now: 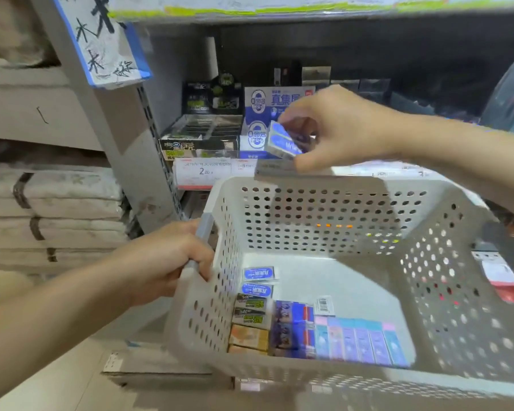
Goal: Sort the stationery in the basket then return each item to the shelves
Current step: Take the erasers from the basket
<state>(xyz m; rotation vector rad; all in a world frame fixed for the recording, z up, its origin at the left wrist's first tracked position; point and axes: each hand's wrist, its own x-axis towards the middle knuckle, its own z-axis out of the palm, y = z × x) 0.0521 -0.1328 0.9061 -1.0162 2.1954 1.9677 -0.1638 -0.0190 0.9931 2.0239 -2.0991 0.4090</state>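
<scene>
Restocking step: right hand (336, 129), grip closed on small blue-and-white erasers (282, 141); seat them squarely in matching blue-and-white display box (267, 106). Left hand (172, 259) grips perforated white plastic basket (324, 215).

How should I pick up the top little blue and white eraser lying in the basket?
Come straight down from above with your free hand. The small blue and white eraser lies flat on the floor of the white perforated plastic basket, close to the left wall, with another just below it. Pinch its two short ends, or slide it right first, since the wall likely blocks fingers on that side.
</scene>
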